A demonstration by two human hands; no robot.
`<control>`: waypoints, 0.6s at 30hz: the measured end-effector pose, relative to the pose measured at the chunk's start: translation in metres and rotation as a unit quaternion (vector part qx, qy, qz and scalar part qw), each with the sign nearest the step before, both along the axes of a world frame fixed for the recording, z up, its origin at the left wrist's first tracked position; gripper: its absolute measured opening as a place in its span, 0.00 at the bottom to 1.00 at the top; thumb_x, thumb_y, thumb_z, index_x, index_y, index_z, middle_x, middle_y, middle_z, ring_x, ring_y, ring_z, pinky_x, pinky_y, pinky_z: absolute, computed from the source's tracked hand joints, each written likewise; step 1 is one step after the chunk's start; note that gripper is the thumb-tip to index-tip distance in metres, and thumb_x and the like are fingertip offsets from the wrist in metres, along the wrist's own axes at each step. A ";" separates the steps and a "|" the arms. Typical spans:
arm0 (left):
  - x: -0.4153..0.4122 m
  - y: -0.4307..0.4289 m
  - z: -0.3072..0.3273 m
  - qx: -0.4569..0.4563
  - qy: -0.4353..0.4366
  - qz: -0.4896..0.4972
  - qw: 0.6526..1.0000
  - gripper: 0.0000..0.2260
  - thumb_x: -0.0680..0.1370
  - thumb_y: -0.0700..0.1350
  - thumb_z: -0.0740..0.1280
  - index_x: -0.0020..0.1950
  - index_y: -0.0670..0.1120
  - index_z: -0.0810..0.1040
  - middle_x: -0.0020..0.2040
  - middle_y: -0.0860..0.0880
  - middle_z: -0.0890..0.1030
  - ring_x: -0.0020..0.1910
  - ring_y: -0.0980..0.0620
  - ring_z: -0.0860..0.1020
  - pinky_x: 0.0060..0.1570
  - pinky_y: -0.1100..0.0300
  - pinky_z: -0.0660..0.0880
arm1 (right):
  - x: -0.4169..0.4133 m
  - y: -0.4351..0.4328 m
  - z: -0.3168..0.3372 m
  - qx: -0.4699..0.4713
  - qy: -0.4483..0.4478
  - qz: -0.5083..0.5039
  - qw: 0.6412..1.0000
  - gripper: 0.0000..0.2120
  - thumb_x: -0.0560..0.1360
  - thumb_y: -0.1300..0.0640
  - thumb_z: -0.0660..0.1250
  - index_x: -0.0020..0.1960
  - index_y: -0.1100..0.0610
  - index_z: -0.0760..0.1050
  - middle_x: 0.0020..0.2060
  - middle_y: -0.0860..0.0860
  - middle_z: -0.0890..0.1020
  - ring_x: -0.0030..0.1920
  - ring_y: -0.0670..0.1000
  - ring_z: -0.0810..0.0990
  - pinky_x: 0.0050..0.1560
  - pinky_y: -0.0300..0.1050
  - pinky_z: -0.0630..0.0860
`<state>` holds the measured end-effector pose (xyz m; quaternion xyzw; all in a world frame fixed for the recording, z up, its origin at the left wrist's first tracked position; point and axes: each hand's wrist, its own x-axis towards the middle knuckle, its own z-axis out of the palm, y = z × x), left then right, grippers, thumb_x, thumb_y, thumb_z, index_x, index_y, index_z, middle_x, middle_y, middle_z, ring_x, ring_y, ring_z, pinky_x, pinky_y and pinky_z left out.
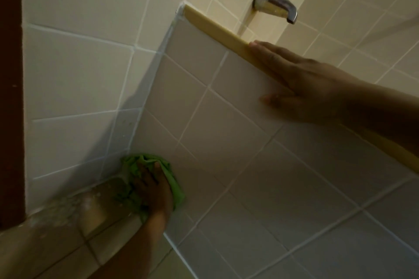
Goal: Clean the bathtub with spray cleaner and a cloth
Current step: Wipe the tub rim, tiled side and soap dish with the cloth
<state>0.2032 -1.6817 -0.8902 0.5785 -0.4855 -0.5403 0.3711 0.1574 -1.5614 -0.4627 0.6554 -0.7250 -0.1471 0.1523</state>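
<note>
Left hand [156, 192]: bunches the green cloth [147, 179], pressing it into the corner below the tiled tub front [226, 142].
Right hand [301, 84]: flat, empty, bracing on the tub rim [215, 27] (probably for balance).
Spray cleaner: unseen.

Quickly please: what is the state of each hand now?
Left hand: closed on the green cloth, pressing it into the tiled corner.
Right hand: open, flat on the tub rim, holding nothing.

Home bathroom: tiled tub wall [226, 120] under right hand [301, 88], chrome tub spout [277, 5] above it, tiled wall [79, 63] beyond.
</note>
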 end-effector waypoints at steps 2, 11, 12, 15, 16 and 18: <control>0.000 0.027 0.032 0.023 0.023 0.008 0.999 0.36 0.83 0.65 0.51 0.84 0.45 0.50 0.84 0.41 0.50 0.83 0.41 0.50 0.78 0.49 0.46 | -0.002 -0.001 0.003 -0.011 -0.007 0.006 1.000 0.45 0.74 0.39 0.62 0.81 0.37 0.37 0.82 0.38 0.46 0.78 0.56 0.64 0.74 0.54 0.64; -0.002 0.119 0.130 -0.148 0.036 -0.093 0.984 0.45 0.64 0.83 0.30 0.77 0.62 0.33 0.83 0.49 0.36 0.83 0.44 0.39 0.76 0.35 0.49 | 0.009 0.008 0.001 -0.075 -0.046 -0.039 0.995 0.39 0.80 0.52 0.66 0.83 0.45 0.47 0.82 0.47 0.56 0.77 0.57 0.64 0.74 0.48 0.61; -0.001 0.123 0.136 -0.178 0.033 -0.101 0.978 0.45 0.65 0.83 0.31 0.77 0.63 0.33 0.82 0.51 0.33 0.83 0.45 0.36 0.76 0.35 0.46 | 0.011 0.013 0.002 -0.075 -0.047 -0.046 0.995 0.38 0.80 0.53 0.66 0.83 0.45 0.49 0.82 0.46 0.55 0.77 0.56 0.64 0.74 0.47 0.61; 0.002 0.125 0.161 -0.238 0.050 -0.117 0.963 0.43 0.68 0.83 0.35 0.79 0.65 0.36 0.80 0.54 0.28 0.81 0.48 0.30 0.77 0.37 0.41 | 0.011 0.037 0.002 -0.076 -0.055 -0.062 0.994 0.37 0.81 0.53 0.65 0.83 0.42 0.48 0.82 0.44 0.56 0.76 0.56 0.65 0.73 0.47 0.63; 0.002 0.125 0.172 -0.252 0.050 -0.117 0.959 0.42 0.68 0.82 0.35 0.79 0.65 0.36 0.80 0.55 0.28 0.80 0.48 0.30 0.77 0.35 0.42 | 0.010 0.049 0.002 -0.074 -0.060 -0.065 0.993 0.37 0.81 0.52 0.64 0.83 0.41 0.48 0.82 0.44 0.55 0.77 0.55 0.65 0.73 0.48 0.63; 0.002 0.127 0.193 -0.277 0.052 -0.108 0.953 0.40 0.70 0.82 0.36 0.79 0.67 0.36 0.80 0.56 0.29 0.81 0.47 0.31 0.75 0.32 0.46 | 0.007 0.077 0.004 -0.073 -0.069 -0.072 0.992 0.34 0.83 0.50 0.62 0.83 0.40 0.48 0.82 0.43 0.55 0.77 0.54 0.64 0.73 0.47 0.61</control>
